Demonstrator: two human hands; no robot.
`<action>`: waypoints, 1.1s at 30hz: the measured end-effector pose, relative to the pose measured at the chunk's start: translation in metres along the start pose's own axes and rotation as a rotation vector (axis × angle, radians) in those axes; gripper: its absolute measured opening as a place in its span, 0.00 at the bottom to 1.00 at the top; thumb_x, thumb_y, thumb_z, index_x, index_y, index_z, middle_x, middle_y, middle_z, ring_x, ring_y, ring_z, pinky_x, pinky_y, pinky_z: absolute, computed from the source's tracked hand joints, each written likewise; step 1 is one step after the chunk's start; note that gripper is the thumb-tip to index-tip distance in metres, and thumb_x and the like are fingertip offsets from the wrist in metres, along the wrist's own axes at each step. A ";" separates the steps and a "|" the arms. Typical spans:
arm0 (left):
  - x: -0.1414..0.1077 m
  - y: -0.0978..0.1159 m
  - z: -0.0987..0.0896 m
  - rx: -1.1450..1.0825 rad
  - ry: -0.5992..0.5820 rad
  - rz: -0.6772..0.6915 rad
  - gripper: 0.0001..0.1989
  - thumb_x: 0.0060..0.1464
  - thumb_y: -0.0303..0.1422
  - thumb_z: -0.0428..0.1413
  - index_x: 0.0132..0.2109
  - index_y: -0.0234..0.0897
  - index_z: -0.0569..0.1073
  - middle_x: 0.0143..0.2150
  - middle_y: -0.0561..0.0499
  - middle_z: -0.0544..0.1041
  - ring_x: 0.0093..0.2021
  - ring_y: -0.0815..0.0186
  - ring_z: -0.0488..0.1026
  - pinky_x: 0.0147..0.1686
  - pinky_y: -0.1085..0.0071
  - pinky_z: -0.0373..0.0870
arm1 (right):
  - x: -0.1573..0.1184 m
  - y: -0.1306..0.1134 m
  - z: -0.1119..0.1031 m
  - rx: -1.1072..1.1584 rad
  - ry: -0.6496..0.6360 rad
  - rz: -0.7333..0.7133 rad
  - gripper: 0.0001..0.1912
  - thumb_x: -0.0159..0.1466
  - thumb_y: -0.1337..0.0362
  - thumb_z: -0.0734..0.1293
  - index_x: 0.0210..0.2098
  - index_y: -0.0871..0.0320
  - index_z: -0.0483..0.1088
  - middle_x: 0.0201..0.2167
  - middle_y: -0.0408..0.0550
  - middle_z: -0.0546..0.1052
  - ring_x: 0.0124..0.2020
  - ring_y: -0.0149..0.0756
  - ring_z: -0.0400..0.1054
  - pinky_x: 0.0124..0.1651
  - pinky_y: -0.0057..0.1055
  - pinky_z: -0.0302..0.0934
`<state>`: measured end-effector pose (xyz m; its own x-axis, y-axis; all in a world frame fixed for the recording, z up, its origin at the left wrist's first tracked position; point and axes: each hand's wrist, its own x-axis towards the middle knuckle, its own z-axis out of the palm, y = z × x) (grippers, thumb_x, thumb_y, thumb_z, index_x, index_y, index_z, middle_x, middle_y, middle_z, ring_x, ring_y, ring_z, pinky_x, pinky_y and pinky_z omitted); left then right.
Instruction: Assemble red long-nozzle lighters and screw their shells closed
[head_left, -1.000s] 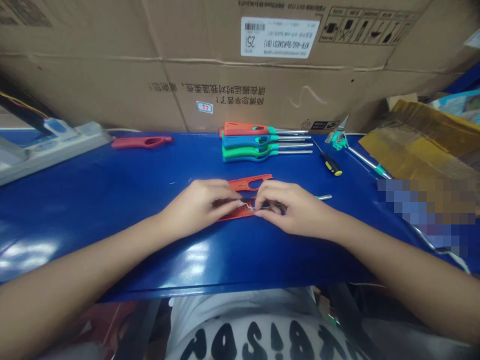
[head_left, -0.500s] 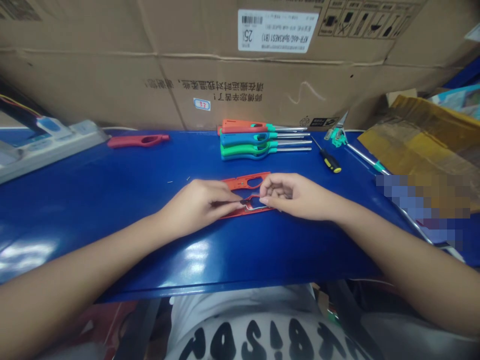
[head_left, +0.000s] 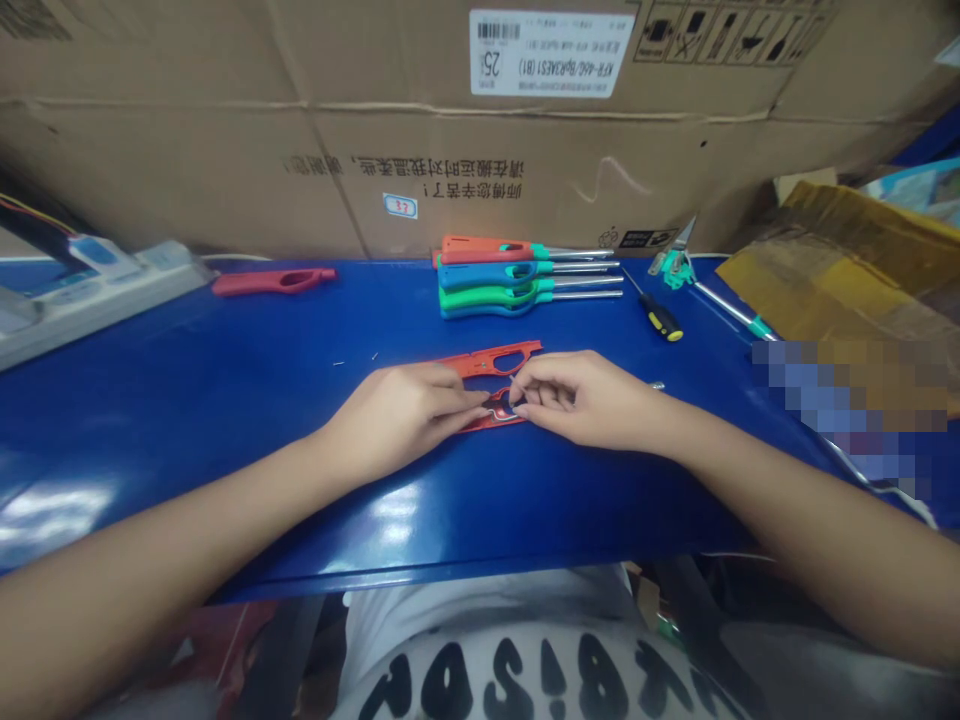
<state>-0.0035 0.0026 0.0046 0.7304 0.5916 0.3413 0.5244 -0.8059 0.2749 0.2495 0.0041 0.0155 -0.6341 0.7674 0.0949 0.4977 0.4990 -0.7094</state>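
My left hand [head_left: 394, 415] is closed, its fingertips pressed on a dark part in the lower red lighter shell half [head_left: 480, 426]. From the right my right hand [head_left: 581, 400] reaches over the same half, thumb and forefinger pinched at its trigger opening. A thin pale wire [head_left: 501, 417] runs along the shell to these fingertips, and a short thin end sticks up beside them. Most of the lower half lies hidden under both hands. Just behind it rests the other red shell half [head_left: 480, 362], inner side up.
Assembled lighters [head_left: 491, 285] are stacked behind the hands. A screwdriver [head_left: 660, 318] lies to their right, near green parts [head_left: 677, 268]. At left are a dark red shell half [head_left: 274, 281], a power strip [head_left: 112, 295] and small screws [head_left: 338, 364]. A cardboard box [head_left: 412, 130] stands behind.
My right hand has shifted slightly left and its fingers are pinched tighter at the wire. A metal tip now shows behind my right wrist. My left hand stays nearly in place.
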 end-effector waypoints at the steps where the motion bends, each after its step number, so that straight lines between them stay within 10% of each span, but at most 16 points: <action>1: 0.000 0.001 0.000 0.035 -0.005 0.003 0.13 0.68 0.36 0.54 0.46 0.37 0.83 0.36 0.49 0.81 0.35 0.64 0.79 0.35 0.70 0.73 | 0.000 0.001 0.002 -0.009 0.022 -0.014 0.03 0.64 0.69 0.67 0.37 0.60 0.74 0.24 0.38 0.69 0.24 0.24 0.61 0.29 0.23 0.57; 33: -0.005 0.020 -0.008 0.371 -0.286 0.074 0.21 0.72 0.35 0.44 0.63 0.33 0.70 0.46 0.41 0.74 0.44 0.55 0.74 0.45 0.56 0.76 | -0.001 0.005 0.011 -0.289 0.143 -0.126 0.06 0.65 0.73 0.66 0.32 0.59 0.70 0.31 0.45 0.74 0.34 0.32 0.67 0.38 0.28 0.59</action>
<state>-0.0002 -0.0167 0.0150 0.8354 0.5448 0.0724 0.5496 -0.8296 -0.0985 0.2454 0.0015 0.0043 -0.6219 0.7310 0.2808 0.5808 0.6711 -0.4608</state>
